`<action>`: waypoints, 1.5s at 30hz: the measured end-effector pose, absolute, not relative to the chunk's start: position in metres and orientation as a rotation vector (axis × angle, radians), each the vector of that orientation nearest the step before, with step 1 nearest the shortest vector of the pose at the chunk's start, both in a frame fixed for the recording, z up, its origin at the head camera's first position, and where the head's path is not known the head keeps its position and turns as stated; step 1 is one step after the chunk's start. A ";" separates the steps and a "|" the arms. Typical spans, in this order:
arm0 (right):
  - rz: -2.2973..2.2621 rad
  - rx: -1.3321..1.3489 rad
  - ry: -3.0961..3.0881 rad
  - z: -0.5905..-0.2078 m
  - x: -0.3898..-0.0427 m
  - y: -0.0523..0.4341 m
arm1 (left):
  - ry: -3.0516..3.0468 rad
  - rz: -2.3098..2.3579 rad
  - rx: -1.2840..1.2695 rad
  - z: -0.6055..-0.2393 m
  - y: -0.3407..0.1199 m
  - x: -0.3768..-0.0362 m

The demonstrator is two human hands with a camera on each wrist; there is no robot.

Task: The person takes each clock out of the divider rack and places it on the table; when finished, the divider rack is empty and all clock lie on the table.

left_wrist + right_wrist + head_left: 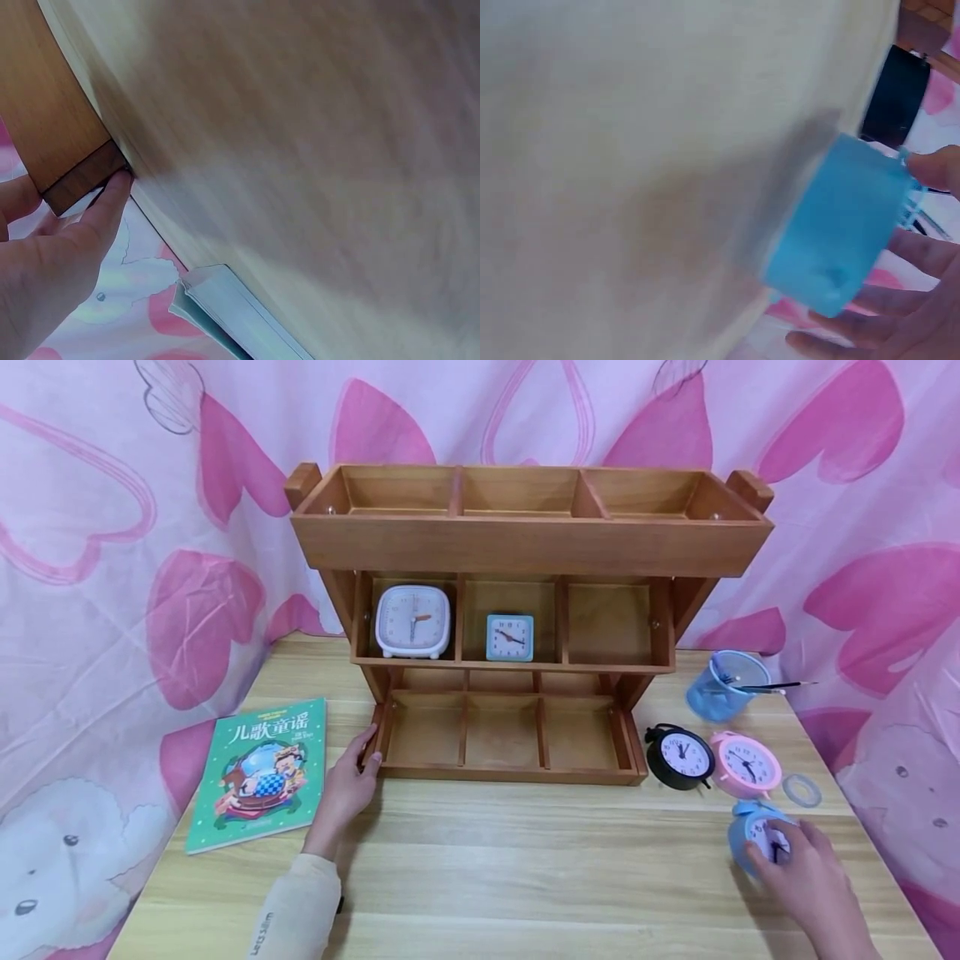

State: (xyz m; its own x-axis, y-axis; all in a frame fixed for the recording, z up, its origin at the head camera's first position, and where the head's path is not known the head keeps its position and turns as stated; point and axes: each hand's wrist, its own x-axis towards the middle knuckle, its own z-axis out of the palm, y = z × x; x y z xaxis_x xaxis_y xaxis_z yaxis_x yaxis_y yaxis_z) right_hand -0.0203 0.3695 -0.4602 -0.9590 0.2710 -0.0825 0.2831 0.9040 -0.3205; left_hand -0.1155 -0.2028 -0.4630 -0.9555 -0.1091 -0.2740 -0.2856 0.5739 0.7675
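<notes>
Head view: wooden shelf (525, 627) stands mid-table; left hand (347, 785) rests straight-fingered on its lower left corner.
Blue alarm clock (759, 839): under the right hand (806, 877), fingers curled round it at the table's near right.
Handling: likely light, rigid, smooth plastic; best gripped round the case.
Right wrist view: shows the clock's plain side wall (840, 225), hidden from above.

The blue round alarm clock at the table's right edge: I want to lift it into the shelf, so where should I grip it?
Probably round the rim of the blue round alarm clock, from above and the right, as the right hand does. It lies face up; its smooth drum-shaped side gives fingers opposing surfaces, clear of the dial and small top parts.
</notes>
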 end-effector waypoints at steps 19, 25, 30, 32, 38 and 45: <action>-1.061 -0.542 3.434 -0.350 -0.076 0.219 | 2.617 1.337 -0.313 -0.464 -0.203 -0.116; -1.080 -0.768 3.349 -0.326 -0.118 0.178 | 2.627 1.340 -0.316 -0.464 -0.204 -0.114; -1.050 -0.795 3.302 -0.322 -0.152 0.160 | 2.626 1.364 -0.312 -0.465 -0.204 -0.114; -1.048 -0.852 3.286 -0.321 -0.164 0.154 | 2.624 1.368 -0.312 -0.465 -0.204 -0.114; -1.049 -0.965 3.233 -0.321 -0.195 0.135 | 2.636 1.359 -0.312 -0.466 -0.205 -0.115; -0.887 -0.740 3.232 -0.322 -0.213 0.123 | 2.644 1.351 -0.297 -0.466 -0.203 -0.116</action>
